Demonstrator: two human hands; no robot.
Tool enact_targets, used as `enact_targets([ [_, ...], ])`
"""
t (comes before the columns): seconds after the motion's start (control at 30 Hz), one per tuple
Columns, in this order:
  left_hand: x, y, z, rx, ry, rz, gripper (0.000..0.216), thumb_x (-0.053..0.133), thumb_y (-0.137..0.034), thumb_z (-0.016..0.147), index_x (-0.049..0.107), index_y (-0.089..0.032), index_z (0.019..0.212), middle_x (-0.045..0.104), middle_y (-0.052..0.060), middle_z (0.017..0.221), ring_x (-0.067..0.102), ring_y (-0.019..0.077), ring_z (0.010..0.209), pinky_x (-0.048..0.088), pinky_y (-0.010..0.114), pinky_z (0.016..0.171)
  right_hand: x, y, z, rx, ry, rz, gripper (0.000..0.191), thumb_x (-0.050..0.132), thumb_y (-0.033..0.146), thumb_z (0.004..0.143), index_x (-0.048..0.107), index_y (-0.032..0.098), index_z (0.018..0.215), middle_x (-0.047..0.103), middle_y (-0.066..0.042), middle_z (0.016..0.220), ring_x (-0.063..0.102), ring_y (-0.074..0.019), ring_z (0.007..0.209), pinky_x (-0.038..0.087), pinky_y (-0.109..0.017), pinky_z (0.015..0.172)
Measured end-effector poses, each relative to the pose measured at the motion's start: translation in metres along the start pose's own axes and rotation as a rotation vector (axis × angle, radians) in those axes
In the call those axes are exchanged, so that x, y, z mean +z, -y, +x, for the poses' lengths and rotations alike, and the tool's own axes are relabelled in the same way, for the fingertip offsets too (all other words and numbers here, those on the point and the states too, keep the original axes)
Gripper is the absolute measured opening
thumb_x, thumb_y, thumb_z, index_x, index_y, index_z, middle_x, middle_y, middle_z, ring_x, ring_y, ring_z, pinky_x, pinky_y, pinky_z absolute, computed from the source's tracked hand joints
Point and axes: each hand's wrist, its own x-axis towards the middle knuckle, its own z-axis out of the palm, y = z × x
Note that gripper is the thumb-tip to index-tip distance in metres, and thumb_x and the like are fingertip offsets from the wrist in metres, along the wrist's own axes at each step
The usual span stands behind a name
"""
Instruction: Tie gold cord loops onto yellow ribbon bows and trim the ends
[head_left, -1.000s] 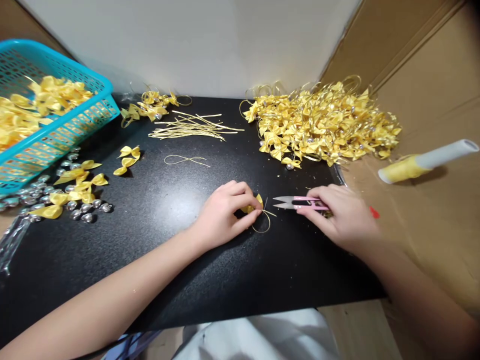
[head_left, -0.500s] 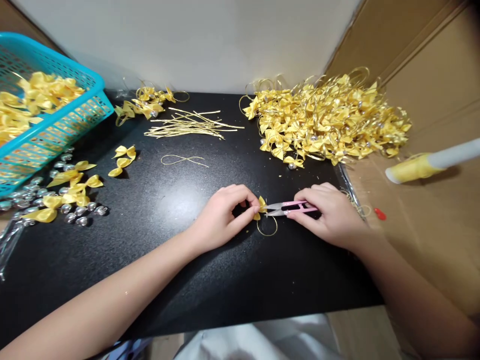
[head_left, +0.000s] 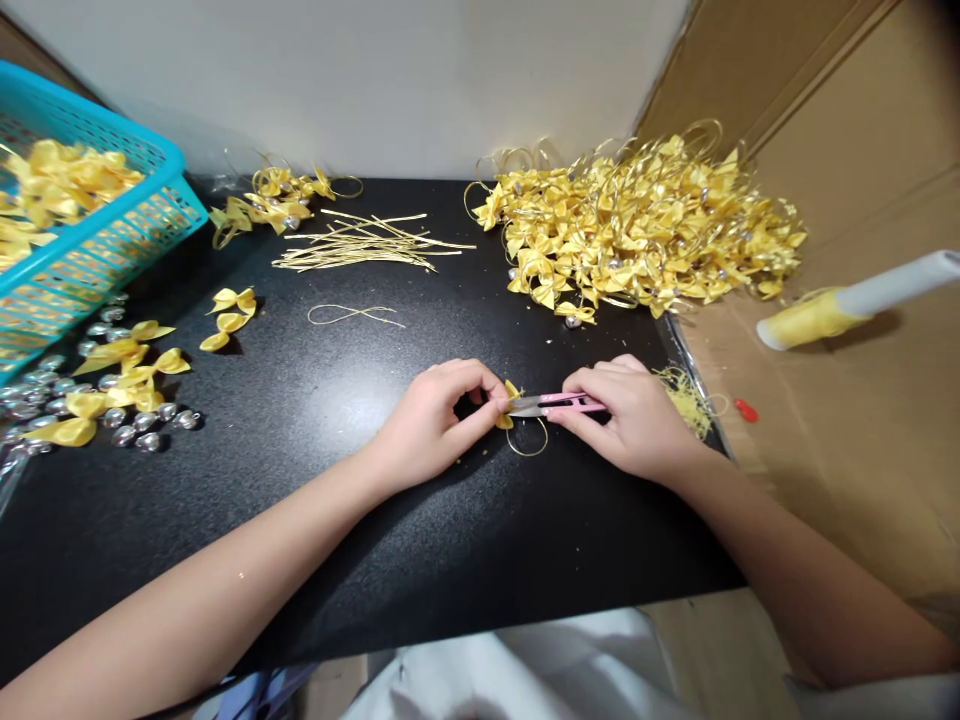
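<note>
Between thumb and forefinger, my left hand (head_left: 448, 420) pinches a yellow ribbon bow (head_left: 504, 420), partly hidden by the fingertips. A loop of gold cord (head_left: 527, 453) hangs from the bow and lies on the black table. My right hand (head_left: 619, 420) grips pink-handled thread snips (head_left: 574, 401) from the right. Their blades are nearly closed against the bow, close to my left fingertips. Whether a bell is on this bow I cannot tell.
Finished bows with gold loops (head_left: 645, 235) are heaped at the back right. Cut gold cords (head_left: 367, 245) lie at the back, with a twisted cord (head_left: 356, 315) nearer. At left are a blue basket (head_left: 161, 160), loose bows (head_left: 232, 300) and silver bells (head_left: 146, 425). Yellow trimmings (head_left: 684, 400) lie at right.
The snips' blades have come together at the bow, where they stood apart before. My right hand has moved slightly left, nearer my left. The whole view has shifted a little.
</note>
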Motion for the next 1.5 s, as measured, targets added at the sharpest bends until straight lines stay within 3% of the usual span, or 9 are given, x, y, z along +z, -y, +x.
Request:
enact_targets([
  [0.3, 0.0, 0.001, 0.0, -0.003, -0.007, -0.038, 0.016, 0.057, -0.025, 0.089, 0.064, -0.017, 0.078, 0.068, 0.002, 0.077, 0.06, 0.0137, 0.071, 0.045, 0.026, 0.07, 0.001, 0.004, 0.001, -0.009, -0.033, -0.041, 0.027, 0.058, 0.04, 0.09, 0.061, 0.02, 0.073, 0.062, 0.0, 0.063, 0.053, -0.0153, 0.06, 0.032, -0.032, 0.071],
  [0.57, 0.001, 0.002, -0.001, -0.046, -0.047, -0.076, 0.018, 0.054, -0.026, 0.091, 0.062, -0.016, 0.079, 0.066, 0.002, 0.078, 0.06, 0.0137, 0.072, 0.043, 0.025, 0.066, -0.032, -0.003, -0.013, 0.159, -0.113, -0.034, 0.033, 0.057, 0.05, 0.086, 0.051, 0.021, 0.069, 0.054, 0.002, 0.058, 0.048, -0.0146, 0.056, 0.032, -0.029, 0.061],
  [0.73, 0.003, -0.005, -0.003, 0.047, -0.028, -0.042, 0.016, 0.054, -0.025, 0.091, 0.061, -0.017, 0.079, 0.066, 0.002, 0.079, 0.058, 0.0153, 0.076, 0.043, 0.028, 0.071, -0.021, 0.014, -0.014, 0.319, -0.245, 0.266, 0.05, 0.073, 0.047, 0.073, 0.03, 0.023, 0.061, 0.05, 0.005, 0.058, 0.047, -0.0121, 0.054, 0.036, -0.026, 0.054],
  [0.87, 0.009, -0.017, -0.009, 0.159, 0.044, -0.015, 0.012, 0.054, -0.019, 0.089, 0.06, -0.018, 0.078, 0.066, 0.001, 0.078, 0.055, 0.0148, 0.074, 0.042, 0.029, 0.074, 0.002, 0.042, -0.01, 0.307, -0.269, 0.606, 0.042, 0.071, 0.031, 0.076, 0.033, 0.023, 0.061, 0.07, -0.002, 0.084, 0.065, -0.0164, 0.075, 0.051, -0.031, 0.071],
  [0.97, 0.015, -0.024, -0.013, 0.18, 0.073, -0.022, 0.011, 0.055, -0.017, 0.088, 0.059, -0.019, 0.077, 0.065, 0.0, 0.075, 0.054, 0.0142, 0.072, 0.042, 0.028, 0.073, 0.011, 0.054, -0.012, 0.329, -0.285, 0.674, 0.039, 0.067, 0.025, 0.079, 0.034, 0.023, 0.058, 0.072, -0.001, 0.076, 0.066, -0.0158, 0.069, 0.052, -0.032, 0.071],
  [1.13, 0.009, -0.02, -0.014, 0.177, -0.022, 0.056, 0.006, 0.054, -0.021, 0.089, 0.058, -0.019, 0.086, 0.066, 0.003, 0.086, 0.056, 0.0174, 0.083, 0.044, 0.031, 0.079, -0.004, 0.034, -0.033, 0.458, -0.414, 0.426, 0.035, 0.069, 0.03, 0.078, 0.042, 0.023, 0.056, 0.071, -0.001, 0.072, 0.067, -0.0175, 0.068, 0.052, -0.032, 0.071],
  [1.27, -0.005, -0.005, -0.009, -0.005, -0.152, 0.236, 0.021, 0.059, -0.033, 0.086, 0.061, -0.018, 0.1, 0.065, 0.007, 0.093, 0.057, 0.0224, 0.089, 0.045, 0.036, 0.079, -0.039, -0.018, -0.07, 0.622, -0.795, 0.077, 0.033, 0.065, 0.031, 0.081, 0.042, 0.024, 0.059, 0.071, -0.005, 0.078, 0.068, -0.0227, 0.079, 0.051, -0.035, 0.072],
  [1.4, -0.003, 0.003, -0.004, -0.037, -0.05, 0.275, 0.025, 0.059, -0.037, 0.086, 0.064, -0.018, 0.099, 0.065, 0.005, 0.088, 0.058, 0.0221, 0.085, 0.044, 0.035, 0.074, -0.065, -0.054, -0.098, 0.666, -0.57, -0.215, 0.022, 0.067, 0.031, 0.077, 0.051, 0.025, 0.064, 0.071, -0.011, 0.083, 0.065, -0.0257, 0.072, 0.046, -0.037, 0.066],
  [1.5, 0.005, 0.004, -0.002, -0.023, -0.024, 0.289, 0.017, 0.057, -0.033, 0.087, 0.065, -0.018, 0.092, 0.066, 0.004, 0.087, 0.059, 0.0207, 0.084, 0.043, 0.033, 0.073, -0.058, -0.044, -0.094, 0.578, -0.637, -0.137, 0.036, 0.065, 0.031, 0.079, 0.038, 0.025, 0.056, 0.07, -0.011, 0.092, 0.065, -0.0248, 0.08, 0.046, -0.037, 0.07],
])
